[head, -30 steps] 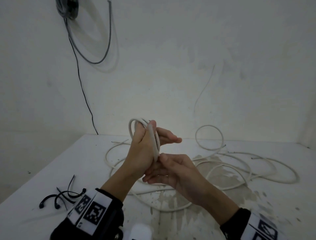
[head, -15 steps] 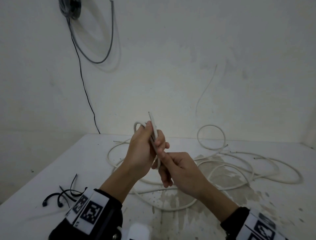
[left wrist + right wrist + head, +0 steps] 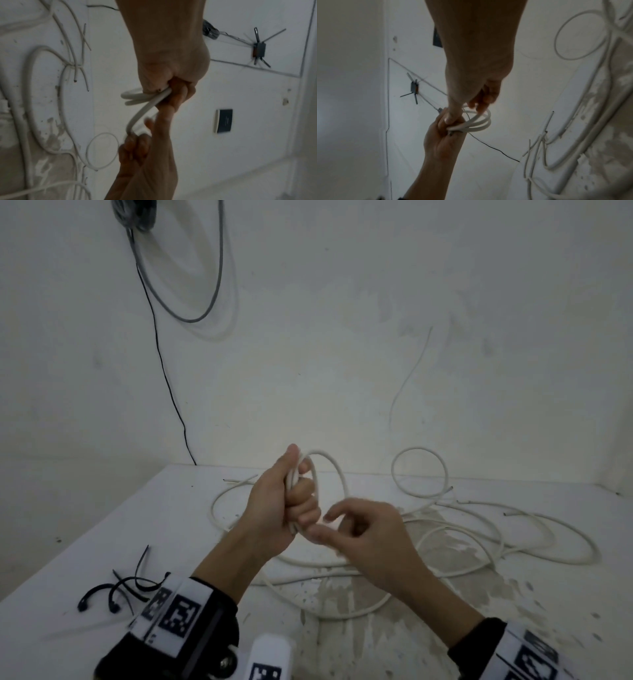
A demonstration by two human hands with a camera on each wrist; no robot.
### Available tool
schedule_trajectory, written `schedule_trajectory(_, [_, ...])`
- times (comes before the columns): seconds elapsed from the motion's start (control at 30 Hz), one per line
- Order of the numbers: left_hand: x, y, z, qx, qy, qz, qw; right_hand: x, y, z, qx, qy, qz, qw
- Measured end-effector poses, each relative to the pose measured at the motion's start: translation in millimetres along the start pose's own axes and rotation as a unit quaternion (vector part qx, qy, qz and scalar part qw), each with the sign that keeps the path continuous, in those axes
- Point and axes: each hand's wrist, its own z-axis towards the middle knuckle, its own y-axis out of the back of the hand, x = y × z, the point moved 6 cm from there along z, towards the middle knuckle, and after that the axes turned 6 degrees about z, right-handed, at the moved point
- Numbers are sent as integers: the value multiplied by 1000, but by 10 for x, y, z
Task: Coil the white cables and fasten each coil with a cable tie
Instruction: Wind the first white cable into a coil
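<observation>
Left hand (image 3: 274, 508) is fisted tight round a small white cable coil (image 3: 325, 474), held up above the table (image 3: 102, 542); right hand (image 3: 370, 529) sits just beside it with fingers loosely curled, can't really tell if it's pinching the cable's end; rest of the loose white cables (image 3: 479, 525) sprawl on the table behind; black cable ties (image 3: 120, 587) lie off to the left.

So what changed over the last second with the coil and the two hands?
The free cable end that stuck up above the left hand half a second ago has been wound down into another loop of the white cable coil. The right hand moved right and lower, its fingers now loosely by the coil's bottom. The left hand still grips the coil; the black cable ties lie untouched.
</observation>
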Motion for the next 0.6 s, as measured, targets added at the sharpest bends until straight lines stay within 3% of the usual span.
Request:
schedule_trajectory(0.1, [-48, 31, 16, 76, 29, -103, 991, -3, 292, 58, -160, 1, 1, 987])
schedule_trajectory(0.17, [-38, -65, 1, 205, 56, -176, 961, -48, 239, 115, -133, -85, 67, 985])
schedule_trajectory(0.2, [-38, -121, -29, 257, 62, -209, 941, -90, 144, 125, -97, -144, 155, 972])
schedule_trajectory(0.3, [-28, -132, -43, 291, 41, -217, 931, -57, -84, 109, -42, -261, 428, 865])
schedule_trajectory(0.37, [-16, -170, -65, 324, 55, -209, 921, -33, -99, 116, -55, -274, 482, 830])
schedule_trajectory(0.43, [35, -145, -63, 284, 86, -153, 943, -46, -45, 145, -101, -262, 449, 849])
schedule_trajectory(0.5, [65, -77, -53, 186, 92, -61, 976, -18, 29, 155, -148, -233, 366, 889])
schedule_trajectory(0.6, [72, -94, -48, 85, 75, 35, 993, 66, 73, 147, -200, -179, 263, 927])
